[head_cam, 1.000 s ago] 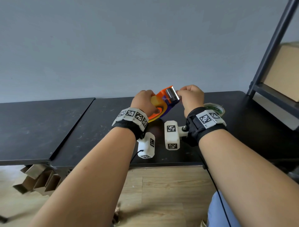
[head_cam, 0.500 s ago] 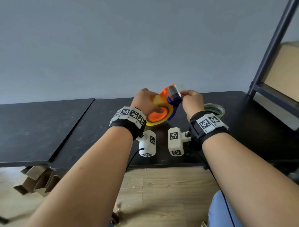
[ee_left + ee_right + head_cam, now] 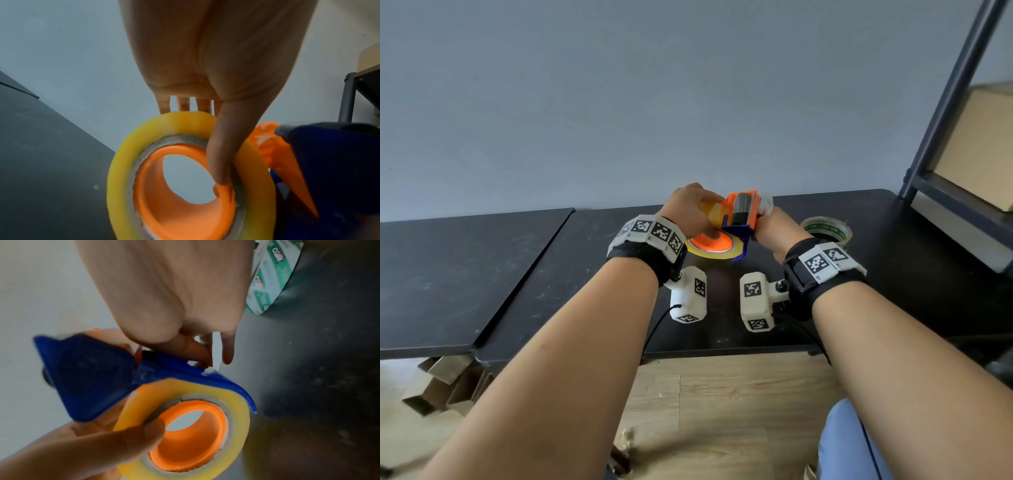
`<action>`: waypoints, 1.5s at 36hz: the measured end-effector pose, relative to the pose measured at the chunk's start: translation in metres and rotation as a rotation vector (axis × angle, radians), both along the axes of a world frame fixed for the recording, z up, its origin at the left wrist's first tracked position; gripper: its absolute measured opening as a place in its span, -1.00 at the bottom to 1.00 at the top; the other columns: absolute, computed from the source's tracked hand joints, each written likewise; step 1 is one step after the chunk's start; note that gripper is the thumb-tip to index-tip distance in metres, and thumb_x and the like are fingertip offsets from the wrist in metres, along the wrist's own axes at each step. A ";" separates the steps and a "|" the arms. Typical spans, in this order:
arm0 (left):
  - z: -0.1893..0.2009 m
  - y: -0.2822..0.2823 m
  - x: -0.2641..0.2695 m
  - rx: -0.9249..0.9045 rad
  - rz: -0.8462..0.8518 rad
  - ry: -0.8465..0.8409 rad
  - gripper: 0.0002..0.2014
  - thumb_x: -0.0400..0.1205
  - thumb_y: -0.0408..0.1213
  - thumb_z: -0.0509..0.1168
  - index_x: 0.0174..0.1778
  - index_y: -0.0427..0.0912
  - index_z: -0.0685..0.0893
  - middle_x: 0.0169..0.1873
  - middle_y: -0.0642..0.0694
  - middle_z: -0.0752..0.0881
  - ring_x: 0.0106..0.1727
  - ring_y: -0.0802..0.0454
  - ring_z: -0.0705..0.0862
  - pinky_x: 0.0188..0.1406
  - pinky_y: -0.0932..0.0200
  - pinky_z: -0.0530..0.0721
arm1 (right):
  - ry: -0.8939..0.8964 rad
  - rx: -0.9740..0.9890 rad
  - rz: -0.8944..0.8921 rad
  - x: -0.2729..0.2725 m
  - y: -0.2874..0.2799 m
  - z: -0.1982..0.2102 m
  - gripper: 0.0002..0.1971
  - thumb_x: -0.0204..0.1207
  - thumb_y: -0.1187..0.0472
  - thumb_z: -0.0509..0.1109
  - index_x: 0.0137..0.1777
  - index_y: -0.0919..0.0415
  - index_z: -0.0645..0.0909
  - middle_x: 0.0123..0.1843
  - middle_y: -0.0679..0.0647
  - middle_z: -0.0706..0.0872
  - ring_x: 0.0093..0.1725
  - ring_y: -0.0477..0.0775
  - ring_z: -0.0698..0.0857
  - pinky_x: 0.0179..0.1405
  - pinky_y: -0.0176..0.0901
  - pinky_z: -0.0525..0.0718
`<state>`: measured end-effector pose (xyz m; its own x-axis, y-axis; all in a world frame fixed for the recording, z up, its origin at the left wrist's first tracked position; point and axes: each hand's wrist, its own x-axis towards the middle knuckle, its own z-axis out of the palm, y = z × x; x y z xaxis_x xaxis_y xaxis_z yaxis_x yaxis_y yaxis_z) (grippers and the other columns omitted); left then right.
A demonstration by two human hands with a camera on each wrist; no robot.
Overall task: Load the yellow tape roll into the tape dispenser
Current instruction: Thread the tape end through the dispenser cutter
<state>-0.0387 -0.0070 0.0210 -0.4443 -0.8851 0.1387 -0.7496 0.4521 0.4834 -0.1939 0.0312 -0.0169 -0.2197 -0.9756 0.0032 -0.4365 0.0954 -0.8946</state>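
Note:
The yellow tape roll (image 3: 726, 253) sits on the orange hub (image 3: 710, 242) of the blue and orange tape dispenser (image 3: 741, 212), held up over the black table (image 3: 571, 274). My left hand (image 3: 697, 214) grips the roll: the thumb (image 3: 222, 154) hooks into the hub (image 3: 174, 211) and the fingers lie behind the yellow roll (image 3: 121, 162). My right hand (image 3: 765, 219) pinches a pale loose tape end (image 3: 216, 352) at the dispenser's roller head, just above the blue frame (image 3: 92, 378). The roll's far side is hidden.
A green printed tape roll (image 3: 827, 231) lies on the table just right of my right hand, seen also as the green roll (image 3: 273, 277). A dark metal shelf (image 3: 945, 120) with a cardboard box (image 3: 983, 147) stands at the right. Folded cardboard (image 3: 448, 380) lies under the table.
The dispenser has tipped so the hub faces up toward me and its roller head points away. My right hand slid from the top of the head down to its right side.

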 end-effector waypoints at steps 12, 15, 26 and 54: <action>-0.012 -0.004 0.006 -0.097 0.057 0.103 -0.40 0.38 -0.40 0.51 0.35 0.11 0.67 0.39 0.01 0.62 0.49 -0.03 0.49 0.49 -0.01 0.48 | -0.278 0.197 -0.044 0.017 -0.013 0.002 -0.72 0.72 0.35 0.12 -0.19 0.25 0.56 -0.05 0.06 0.64 0.01 0.01 0.54 -0.08 -0.33 0.68; -0.009 -0.003 0.012 -0.135 0.076 0.147 -0.43 0.44 -0.38 0.49 0.39 0.04 0.64 0.43 0.01 0.59 0.49 0.03 0.50 0.42 0.21 0.45 | -0.159 0.144 -0.034 0.012 -0.007 -0.004 -0.67 0.58 0.55 0.04 -0.10 0.32 0.63 0.03 0.28 0.74 0.06 0.08 0.55 0.14 -0.08 0.52; 0.017 0.023 0.014 -0.114 0.053 0.335 -0.51 0.43 -0.59 0.29 0.22 -0.08 0.74 0.09 0.01 0.75 0.00 0.13 0.58 -0.02 0.20 0.61 | -0.125 0.107 0.017 0.013 0.008 0.000 -0.54 0.43 0.57 0.25 0.32 0.27 0.57 0.02 0.13 0.57 -0.08 0.08 0.58 -0.23 -0.25 0.58; 0.024 0.005 0.007 -0.235 0.239 0.404 -0.78 0.64 -0.11 0.25 -0.10 -0.11 0.77 -0.31 -0.07 0.66 -0.10 -0.13 0.64 -0.23 0.18 0.49 | -0.415 0.033 -0.038 0.031 0.022 0.021 -0.86 0.38 0.14 0.42 -0.15 0.21 0.68 -0.17 0.20 0.78 -0.25 0.18 0.70 -0.15 -0.11 0.62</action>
<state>-0.0315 -0.0025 0.0453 -0.1040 -0.8794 0.4645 -0.6196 0.4226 0.6614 -0.1628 0.0531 0.0044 -0.2318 -0.9647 -0.1248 -0.0350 0.1365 -0.9900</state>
